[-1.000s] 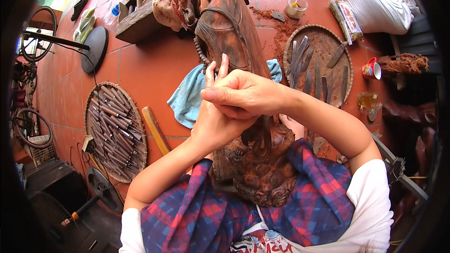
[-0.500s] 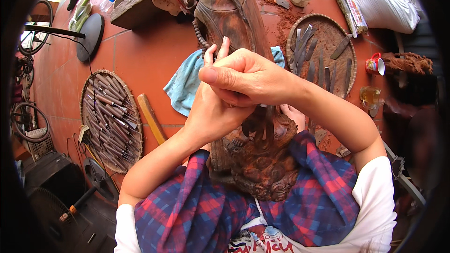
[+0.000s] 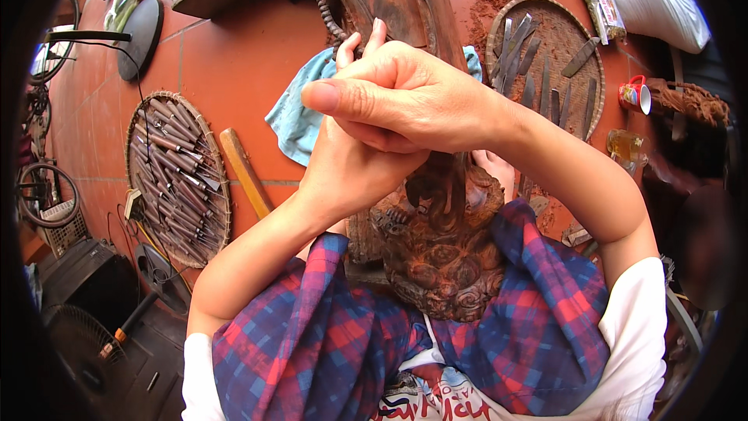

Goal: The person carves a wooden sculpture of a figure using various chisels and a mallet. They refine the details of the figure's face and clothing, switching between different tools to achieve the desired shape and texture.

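Observation:
Above a dark carved wooden statue (image 3: 444, 261), my two hands are clasped. My right hand (image 3: 413, 97) is closed round the fingers of my left hand (image 3: 351, 171), its thumb sticking out to the left. Two fingertips of the left hand stretch out past it; the other left fingers are hidden beneath the right. No tool shows in either hand. The statue lies lengthwise between my legs, its ornate base toward me, its smoother robed part with a string of carved beads (image 3: 330, 19) pointing away. A light blue cloth (image 3: 292, 125) lies under it.
On the left, a round woven basket (image 3: 227, 218) holds many wooden-handled chisels beside a wooden mallet or stick (image 3: 243, 171). At right, another woven tray (image 3: 596, 97) holds flat metal blades. A red mug (image 3: 628, 93), a glass of amber liquid (image 3: 626, 145) and wood shavings (image 3: 483, 8) lie around.
The view has shifted slightly, so the floor and baskets sit higher in the picture. My hands stay clasped, with the right thumb reaching slightly farther left.

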`<state>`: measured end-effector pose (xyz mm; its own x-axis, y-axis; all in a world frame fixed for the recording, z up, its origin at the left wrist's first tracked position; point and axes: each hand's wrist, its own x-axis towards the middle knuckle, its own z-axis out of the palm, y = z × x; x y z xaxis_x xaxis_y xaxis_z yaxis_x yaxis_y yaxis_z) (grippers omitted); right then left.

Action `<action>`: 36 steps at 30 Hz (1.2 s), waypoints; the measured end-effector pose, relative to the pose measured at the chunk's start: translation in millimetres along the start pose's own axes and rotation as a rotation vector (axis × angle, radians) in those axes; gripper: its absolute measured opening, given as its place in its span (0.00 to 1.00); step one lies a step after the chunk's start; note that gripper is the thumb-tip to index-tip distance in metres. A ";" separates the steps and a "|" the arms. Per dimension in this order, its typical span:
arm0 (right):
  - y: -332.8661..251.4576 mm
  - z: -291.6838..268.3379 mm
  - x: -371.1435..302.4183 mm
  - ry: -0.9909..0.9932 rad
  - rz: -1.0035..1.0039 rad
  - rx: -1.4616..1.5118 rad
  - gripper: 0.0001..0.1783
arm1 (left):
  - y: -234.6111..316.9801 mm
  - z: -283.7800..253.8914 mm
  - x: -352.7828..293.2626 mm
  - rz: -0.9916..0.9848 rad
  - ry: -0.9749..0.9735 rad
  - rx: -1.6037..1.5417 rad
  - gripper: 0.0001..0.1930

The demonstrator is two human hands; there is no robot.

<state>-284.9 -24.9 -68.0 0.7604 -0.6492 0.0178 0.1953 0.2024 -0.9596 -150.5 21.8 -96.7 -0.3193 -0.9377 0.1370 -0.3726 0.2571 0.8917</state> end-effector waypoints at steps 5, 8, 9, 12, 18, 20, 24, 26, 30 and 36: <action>-9.9 3.4 -2.0 0.015 0.035 -0.037 0.27 | -6.0 -6.9 -0.1 0.151 0.051 0.082 0.37; -7.9 5.1 -1.7 0.080 0.183 -0.091 0.25 | -19.6 9.2 -6.6 0.092 0.086 -0.018 0.48; -5.3 -1.0 -4.7 0.096 0.113 -0.204 0.28 | -16.9 7.8 -1.7 0.141 0.049 -0.027 0.44; 6.7 -3.0 -18.8 0.186 -0.029 -0.080 0.33 | -11.8 7.8 1.8 0.166 0.062 -0.088 0.34; 8.6 3.3 -12.1 0.239 0.162 0.106 0.33 | -19.6 12.9 -6.7 0.112 0.132 -0.172 0.31; 5.5 0.5 -17.3 0.213 0.063 0.031 0.33 | -16.3 11.7 -1.0 0.089 0.070 -0.154 0.30; -0.5 -1.3 -11.4 0.112 0.154 -0.062 0.33 | -6.7 2.6 -5.9 0.082 0.110 -0.075 0.32; -1.1 -4.8 -6.6 0.073 0.141 -0.012 0.30 | -15.9 5.2 -0.1 0.080 0.072 -0.036 0.34; -11.5 -0.7 -7.3 0.028 0.055 0.071 0.30 | 1.5 -9.7 9.3 0.167 -0.064 0.109 0.27; -3.2 -3.7 0.7 -0.005 0.034 0.075 0.31 | 1.0 -3.3 3.7 -0.016 0.028 -0.048 0.31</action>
<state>-287.4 -28.7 -66.0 0.7706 -0.6372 -0.0123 0.2153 0.2784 -0.9360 -149.2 17.8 -93.8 -0.2891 -0.9479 0.1340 -0.3346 0.2312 0.9135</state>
